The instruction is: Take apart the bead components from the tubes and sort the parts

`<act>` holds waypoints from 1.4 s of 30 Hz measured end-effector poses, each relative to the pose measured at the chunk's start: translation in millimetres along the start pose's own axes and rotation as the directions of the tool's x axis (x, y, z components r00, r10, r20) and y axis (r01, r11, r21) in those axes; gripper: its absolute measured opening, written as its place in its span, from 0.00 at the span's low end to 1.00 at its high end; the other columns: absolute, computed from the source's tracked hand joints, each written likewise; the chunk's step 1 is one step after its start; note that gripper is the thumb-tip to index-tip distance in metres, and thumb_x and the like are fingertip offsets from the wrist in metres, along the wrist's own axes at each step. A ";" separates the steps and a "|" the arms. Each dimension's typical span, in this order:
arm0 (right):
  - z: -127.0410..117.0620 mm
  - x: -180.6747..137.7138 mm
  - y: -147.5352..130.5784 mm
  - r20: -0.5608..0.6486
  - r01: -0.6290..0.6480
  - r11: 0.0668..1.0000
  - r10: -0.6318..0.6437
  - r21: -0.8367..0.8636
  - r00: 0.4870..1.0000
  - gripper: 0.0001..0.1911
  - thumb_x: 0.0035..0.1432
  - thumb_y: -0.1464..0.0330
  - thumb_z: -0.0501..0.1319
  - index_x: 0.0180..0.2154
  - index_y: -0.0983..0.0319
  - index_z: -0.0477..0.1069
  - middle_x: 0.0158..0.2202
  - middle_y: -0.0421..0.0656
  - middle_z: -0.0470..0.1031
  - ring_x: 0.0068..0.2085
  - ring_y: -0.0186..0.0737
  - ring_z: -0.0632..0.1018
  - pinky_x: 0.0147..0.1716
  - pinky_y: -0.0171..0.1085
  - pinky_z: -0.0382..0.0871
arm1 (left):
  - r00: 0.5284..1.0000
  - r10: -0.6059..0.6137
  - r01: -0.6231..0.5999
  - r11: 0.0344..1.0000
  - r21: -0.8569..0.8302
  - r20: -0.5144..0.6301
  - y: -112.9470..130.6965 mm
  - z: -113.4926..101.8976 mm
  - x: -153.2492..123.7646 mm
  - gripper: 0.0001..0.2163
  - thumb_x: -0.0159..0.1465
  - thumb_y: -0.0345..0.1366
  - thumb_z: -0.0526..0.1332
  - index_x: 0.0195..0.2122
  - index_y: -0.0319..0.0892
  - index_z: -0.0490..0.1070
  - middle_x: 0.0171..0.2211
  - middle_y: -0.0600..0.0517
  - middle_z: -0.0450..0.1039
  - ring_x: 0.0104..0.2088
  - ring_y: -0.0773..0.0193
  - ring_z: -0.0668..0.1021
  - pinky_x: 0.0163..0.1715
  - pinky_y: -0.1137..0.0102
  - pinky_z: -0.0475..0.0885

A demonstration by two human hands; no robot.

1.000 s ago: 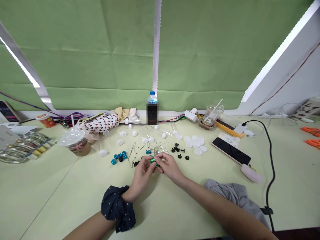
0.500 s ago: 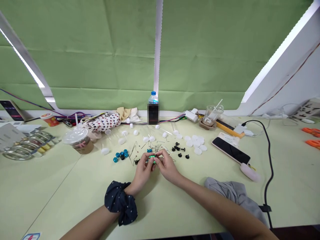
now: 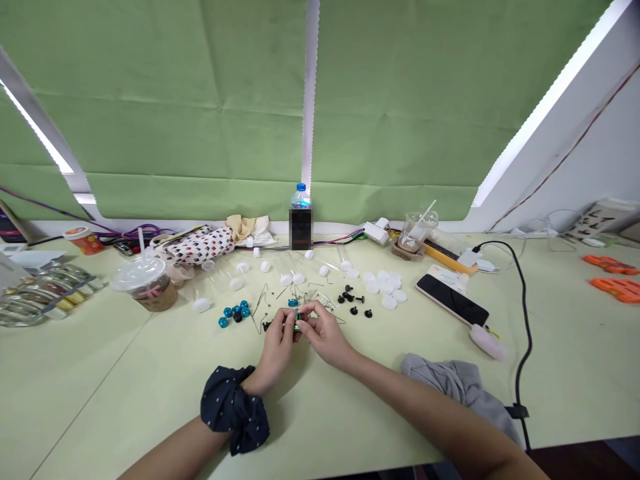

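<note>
My left hand and my right hand meet over the pale green table, fingertips pinched together on a small green bead with thin wire. A dark dotted scrunchie sits on my left wrist. Blue beads lie left of the hands. Bent wire pins and small black pegs are scattered just beyond my fingers, with white caps further right.
A lidded drink cup stands at the left, a water bottle at the back centre. A phone, a black cable and a grey cloth lie at the right. Orange tools are far right.
Both hands have stayed together on the green bead, drifting slightly away from me; the fingers shift a little around it. The view itself has moved a bit.
</note>
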State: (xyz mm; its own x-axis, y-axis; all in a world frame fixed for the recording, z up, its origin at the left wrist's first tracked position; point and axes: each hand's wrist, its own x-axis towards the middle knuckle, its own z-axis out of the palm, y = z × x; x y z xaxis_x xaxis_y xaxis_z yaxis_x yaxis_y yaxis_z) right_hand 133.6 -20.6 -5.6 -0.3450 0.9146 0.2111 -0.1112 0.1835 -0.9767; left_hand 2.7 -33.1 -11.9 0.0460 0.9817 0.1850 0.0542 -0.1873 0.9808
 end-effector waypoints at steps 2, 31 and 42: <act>1.0 -0.8 -1.1 0.005 0.024 1.000 -0.024 -0.006 1.000 0.12 0.57 0.61 0.58 0.39 0.58 0.61 0.35 0.39 0.64 0.27 0.30 0.71 0.25 0.32 0.66 | 1.000 -0.018 0.018 1.000 -0.015 0.012 1.3 -1.2 0.9 0.13 0.65 0.46 0.51 0.33 0.42 0.64 0.24 0.56 0.61 0.22 0.70 0.65 0.23 0.74 0.62; -14.6 9.3 -0.5 0.051 -0.215 0.972 0.211 0.096 0.976 0.17 0.54 0.55 0.59 0.39 0.60 0.64 0.32 0.40 0.67 0.24 0.32 0.73 0.23 0.36 0.70 | 0.998 -0.006 0.011 0.997 -0.079 0.064 -7.0 -8.2 6.4 0.12 0.62 0.44 0.57 0.40 0.42 0.63 0.26 0.56 0.64 0.23 0.71 0.68 0.23 0.74 0.64; -19.4 12.1 -6.2 0.066 -0.280 0.949 0.273 0.147 0.960 0.20 0.51 0.52 0.61 0.33 0.62 0.65 0.27 0.38 0.68 0.20 0.30 0.71 0.19 0.34 0.68 | 0.997 0.011 -0.005 0.998 -0.069 0.078 -5.9 -6.4 2.1 0.12 0.62 0.43 0.57 0.42 0.41 0.63 0.26 0.56 0.64 0.23 0.71 0.68 0.23 0.75 0.63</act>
State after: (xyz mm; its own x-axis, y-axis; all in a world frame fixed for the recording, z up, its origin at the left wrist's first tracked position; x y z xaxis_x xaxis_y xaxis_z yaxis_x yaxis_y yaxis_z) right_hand 148.2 -3.6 2.3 -0.4228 0.9041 -0.0619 -0.1461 -0.1354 -0.9800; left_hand -3.9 -29.7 -16.9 0.1239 0.9739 0.1901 -0.0153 -0.1897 0.9817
